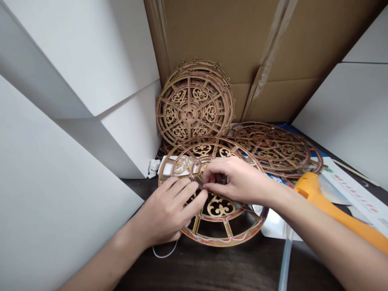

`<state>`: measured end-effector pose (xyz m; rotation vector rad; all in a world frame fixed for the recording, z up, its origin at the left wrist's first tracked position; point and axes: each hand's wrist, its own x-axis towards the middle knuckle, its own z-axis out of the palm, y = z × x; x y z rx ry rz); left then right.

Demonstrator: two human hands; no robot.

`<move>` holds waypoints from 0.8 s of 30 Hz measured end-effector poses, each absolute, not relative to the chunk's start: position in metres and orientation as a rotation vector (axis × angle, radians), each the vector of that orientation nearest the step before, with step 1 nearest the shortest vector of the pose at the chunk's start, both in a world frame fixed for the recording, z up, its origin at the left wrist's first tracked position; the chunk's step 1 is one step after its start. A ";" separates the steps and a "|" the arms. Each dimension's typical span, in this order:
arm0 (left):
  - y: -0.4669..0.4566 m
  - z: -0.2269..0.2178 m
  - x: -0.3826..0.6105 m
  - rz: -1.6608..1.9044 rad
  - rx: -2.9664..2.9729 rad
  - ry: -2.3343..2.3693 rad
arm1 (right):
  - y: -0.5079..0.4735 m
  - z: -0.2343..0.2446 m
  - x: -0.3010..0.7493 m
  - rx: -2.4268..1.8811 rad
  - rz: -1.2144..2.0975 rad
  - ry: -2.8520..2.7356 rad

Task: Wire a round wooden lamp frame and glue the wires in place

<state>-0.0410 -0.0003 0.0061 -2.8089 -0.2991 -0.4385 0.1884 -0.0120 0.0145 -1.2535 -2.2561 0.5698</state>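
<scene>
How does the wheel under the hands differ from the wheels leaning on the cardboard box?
The wheel under the hands lies flat on the table; the leaning wheels stand nearly upright against the cardboard box. That flat wheel is single, with left hand and right hand on it; the leaning wheels are stacked and untouched. Both are round wooden fretwork.

A flat round wheel of light brown laser-cut wood (220, 207) lies face up on the dark tabletop, near and middle in the scene. It has openwork scroll ornaments between its spokes and a reddish line along its rim. Its hub and left part are hidden.
</scene>
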 end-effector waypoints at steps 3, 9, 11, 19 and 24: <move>0.001 0.006 -0.041 -0.416 -2.854 -0.325 | -0.012 0.015 0.189 -1.251 0.579 -2.250; 0.001 0.004 -0.042 -0.411 -2.940 -0.401 | -0.011 0.016 0.192 -1.185 0.592 -2.295; 0.001 0.003 -0.043 -0.416 -2.971 -0.419 | -0.011 0.016 0.192 -1.189 0.599 -2.297; 0.002 0.000 -0.043 -0.458 -3.047 -0.462 | -0.011 0.020 0.195 -1.189 0.593 -2.320; 0.002 0.000 -0.044 -0.471 -3.065 -0.469 | -0.013 0.021 0.199 -1.184 0.410 -2.365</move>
